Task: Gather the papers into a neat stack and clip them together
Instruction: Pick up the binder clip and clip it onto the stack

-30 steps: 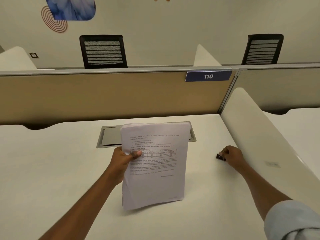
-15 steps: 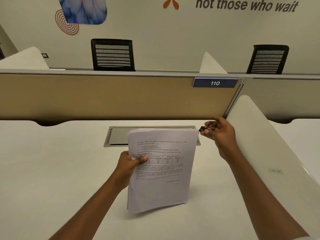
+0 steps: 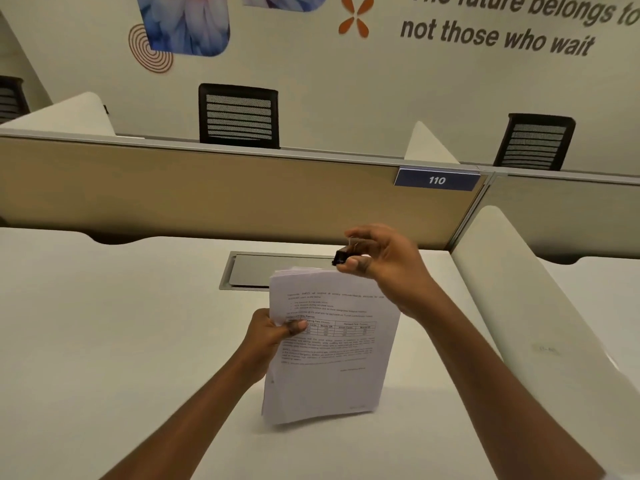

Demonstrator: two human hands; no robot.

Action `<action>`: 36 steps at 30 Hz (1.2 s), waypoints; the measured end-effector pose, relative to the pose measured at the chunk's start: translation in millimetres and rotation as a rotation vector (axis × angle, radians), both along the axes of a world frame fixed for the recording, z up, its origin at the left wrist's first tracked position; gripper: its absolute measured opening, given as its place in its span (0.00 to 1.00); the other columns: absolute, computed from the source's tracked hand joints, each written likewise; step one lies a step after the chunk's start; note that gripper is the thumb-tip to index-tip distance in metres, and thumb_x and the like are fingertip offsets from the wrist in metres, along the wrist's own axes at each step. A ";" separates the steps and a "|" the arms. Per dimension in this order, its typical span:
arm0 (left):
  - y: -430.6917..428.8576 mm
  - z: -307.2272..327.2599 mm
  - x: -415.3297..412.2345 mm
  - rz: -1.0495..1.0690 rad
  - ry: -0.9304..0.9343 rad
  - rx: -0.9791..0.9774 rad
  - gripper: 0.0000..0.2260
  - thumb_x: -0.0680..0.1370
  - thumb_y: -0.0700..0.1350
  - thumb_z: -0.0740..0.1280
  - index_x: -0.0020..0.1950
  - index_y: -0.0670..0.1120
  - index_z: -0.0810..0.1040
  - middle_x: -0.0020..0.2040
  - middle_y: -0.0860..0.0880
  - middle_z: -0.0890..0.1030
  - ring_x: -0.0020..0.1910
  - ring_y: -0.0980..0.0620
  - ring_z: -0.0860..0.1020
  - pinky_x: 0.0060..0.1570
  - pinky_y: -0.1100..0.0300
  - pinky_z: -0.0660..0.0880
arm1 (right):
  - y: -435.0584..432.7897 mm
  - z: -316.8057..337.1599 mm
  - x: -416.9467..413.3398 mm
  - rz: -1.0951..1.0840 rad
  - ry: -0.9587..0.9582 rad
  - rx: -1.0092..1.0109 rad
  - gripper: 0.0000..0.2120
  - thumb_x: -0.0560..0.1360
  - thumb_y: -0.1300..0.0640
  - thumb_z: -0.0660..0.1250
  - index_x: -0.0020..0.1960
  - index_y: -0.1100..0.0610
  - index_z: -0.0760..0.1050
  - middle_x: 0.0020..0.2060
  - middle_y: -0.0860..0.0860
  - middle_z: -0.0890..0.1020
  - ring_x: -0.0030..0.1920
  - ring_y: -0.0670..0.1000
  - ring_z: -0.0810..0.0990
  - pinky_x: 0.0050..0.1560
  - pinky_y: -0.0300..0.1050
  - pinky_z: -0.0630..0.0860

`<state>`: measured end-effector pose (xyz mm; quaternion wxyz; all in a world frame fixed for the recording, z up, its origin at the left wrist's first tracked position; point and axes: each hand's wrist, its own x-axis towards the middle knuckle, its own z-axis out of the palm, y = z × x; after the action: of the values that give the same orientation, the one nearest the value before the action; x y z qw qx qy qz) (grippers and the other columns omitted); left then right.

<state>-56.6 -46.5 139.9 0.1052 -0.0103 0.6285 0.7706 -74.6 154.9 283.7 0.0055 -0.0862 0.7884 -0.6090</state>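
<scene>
A stack of printed white papers (image 3: 332, 362) stands upright on the white desk (image 3: 104, 341), its lower edge resting on the surface. My left hand (image 3: 273, 334) grips the stack at its left edge, thumb across the front sheet. My right hand (image 3: 381, 265) hovers just above the stack's top right corner and pinches a small black binder clip (image 3: 344, 254) between thumb and fingers. The clip sits right at the top edge of the papers; whether it touches them I cannot tell.
A metal cable hatch (image 3: 249, 271) is set into the desk behind the papers. A tan partition (image 3: 207, 195) with a blue "110" plate (image 3: 436, 180) closes the back. A white curved divider (image 3: 540, 306) runs along the right side. Black chairs stand beyond.
My right hand picked the binder clip up from the desk by the right divider and carried it up and left to the stack's top edge. My left hand kept holding the papers upright.
</scene>
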 end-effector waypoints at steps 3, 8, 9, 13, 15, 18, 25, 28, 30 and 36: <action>-1.9 0.1 2.6 -0.014 0.009 -0.011 0.14 0.66 0.42 0.73 0.52 0.47 0.82 0.48 0.45 0.86 0.47 0.42 0.85 0.42 0.52 0.82 | -12.3 0.3 1.8 0.040 -0.054 0.032 0.18 0.69 0.72 0.72 0.57 0.61 0.77 0.45 0.55 0.81 0.47 0.52 0.83 0.47 0.42 0.83; -5.8 -2.2 7.0 -0.016 0.000 -0.005 0.14 0.68 0.41 0.73 0.53 0.46 0.81 0.48 0.46 0.86 0.47 0.43 0.84 0.41 0.55 0.82 | -30.8 -0.8 7.5 0.052 -0.004 0.244 0.16 0.70 0.70 0.72 0.55 0.58 0.77 0.50 0.56 0.79 0.49 0.49 0.81 0.34 0.36 0.80; -6.5 -2.6 7.7 -0.021 0.001 -0.003 0.13 0.69 0.39 0.73 0.53 0.47 0.81 0.48 0.47 0.86 0.46 0.44 0.84 0.40 0.56 0.82 | -33.3 -1.7 8.2 0.044 0.019 0.261 0.16 0.70 0.69 0.72 0.55 0.58 0.77 0.51 0.55 0.80 0.51 0.49 0.81 0.32 0.32 0.77; -7.4 -1.7 10.3 -0.032 0.004 -0.007 0.13 0.68 0.41 0.73 0.52 0.48 0.81 0.47 0.48 0.86 0.46 0.46 0.84 0.40 0.58 0.81 | -42.3 -6.1 8.9 0.015 0.103 0.287 0.14 0.70 0.71 0.72 0.53 0.59 0.78 0.51 0.55 0.80 0.51 0.50 0.80 0.46 0.36 0.80; -7.8 -3.0 10.6 -0.029 0.005 -0.013 0.14 0.67 0.43 0.73 0.52 0.48 0.81 0.47 0.48 0.86 0.47 0.45 0.84 0.41 0.56 0.81 | -47.2 -6.2 10.6 -0.008 0.114 0.300 0.13 0.71 0.73 0.70 0.52 0.60 0.78 0.50 0.54 0.79 0.45 0.47 0.80 0.44 0.32 0.80; -8.4 -5.5 10.3 -0.025 0.008 -0.025 0.14 0.66 0.44 0.73 0.51 0.50 0.82 0.47 0.48 0.86 0.48 0.43 0.84 0.46 0.51 0.82 | -51.3 -6.7 11.9 -0.029 0.102 0.315 0.11 0.74 0.75 0.66 0.51 0.63 0.78 0.47 0.52 0.78 0.36 0.42 0.81 0.37 0.27 0.76; -11.9 -5.7 10.3 -0.031 0.008 -0.024 0.14 0.66 0.43 0.73 0.51 0.50 0.83 0.48 0.46 0.86 0.49 0.43 0.84 0.48 0.50 0.81 | -54.5 -3.0 2.6 0.024 0.045 0.409 0.09 0.74 0.71 0.67 0.50 0.60 0.79 0.37 0.45 0.80 0.34 0.37 0.81 0.43 0.33 0.80; -13.6 -4.2 11.0 -0.038 0.013 -0.015 0.12 0.69 0.39 0.73 0.50 0.52 0.83 0.47 0.48 0.86 0.47 0.46 0.84 0.44 0.55 0.81 | -56.0 -0.8 -3.1 0.047 -0.009 0.387 0.09 0.74 0.73 0.66 0.51 0.64 0.79 0.36 0.48 0.79 0.30 0.32 0.79 0.33 0.26 0.75; -13.8 -4.1 11.1 -0.044 0.018 -0.013 0.13 0.72 0.34 0.71 0.49 0.51 0.83 0.46 0.49 0.86 0.46 0.47 0.84 0.43 0.57 0.81 | -55.9 0.1 -5.2 0.039 -0.022 0.368 0.08 0.74 0.72 0.67 0.51 0.66 0.80 0.36 0.49 0.79 0.28 0.31 0.78 0.28 0.24 0.70; -13.3 -4.8 10.5 -0.039 0.025 -0.039 0.12 0.73 0.34 0.71 0.48 0.51 0.83 0.44 0.51 0.87 0.45 0.49 0.84 0.42 0.58 0.81 | -57.9 -0.6 -9.3 0.047 -0.065 0.386 0.07 0.74 0.72 0.67 0.50 0.66 0.80 0.38 0.52 0.81 0.28 0.32 0.78 0.26 0.23 0.67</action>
<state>-46.1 -59.8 135.1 0.1124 0.0095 0.6449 0.7559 -84.0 97.0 283.0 0.0618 -0.0824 0.8878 -0.4486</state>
